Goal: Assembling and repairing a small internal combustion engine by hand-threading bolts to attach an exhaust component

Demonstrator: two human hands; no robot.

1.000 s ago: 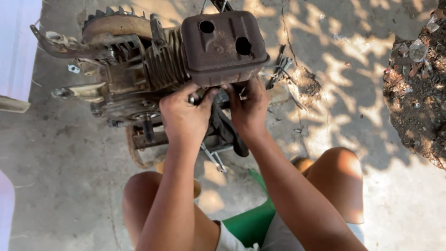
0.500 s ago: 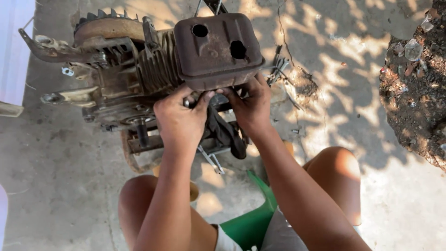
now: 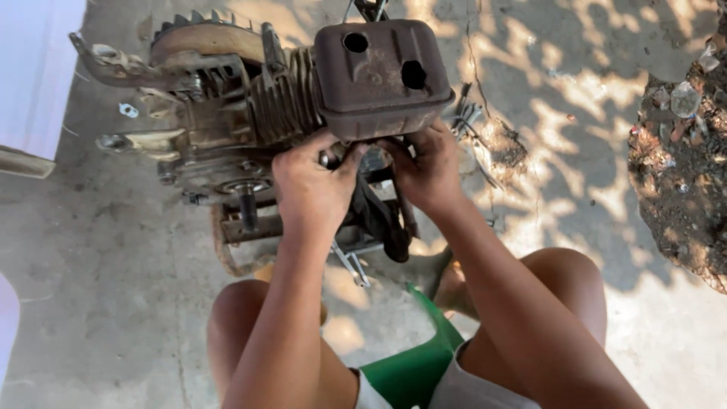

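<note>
A dirty small engine (image 3: 227,129) with cooling fins and a toothed flywheel at the top rests on a concrete floor. A rusty box-shaped muffler (image 3: 379,76) with two holes sits on its right end. My left hand (image 3: 310,185) grips the underside of the engine just below the muffler, fingers curled around a small metal part. My right hand (image 3: 424,170) is beside it, fingers tucked under the muffler's lower edge. What the fingers pinch is hidden. A black strap (image 3: 379,220) hangs below the hands.
A metal frame with bolts (image 3: 348,254) lies under the engine. My bare knees and a green stool (image 3: 413,363) fill the bottom. A heap of dirt and rubble (image 3: 681,151) lies at the right. A loose washer (image 3: 127,110) and a white panel (image 3: 34,68) are at the left.
Both hands stay under the muffler; the fingers have shifted slightly. The engine sits a little lower and more to the right in view as my head moved.
</note>
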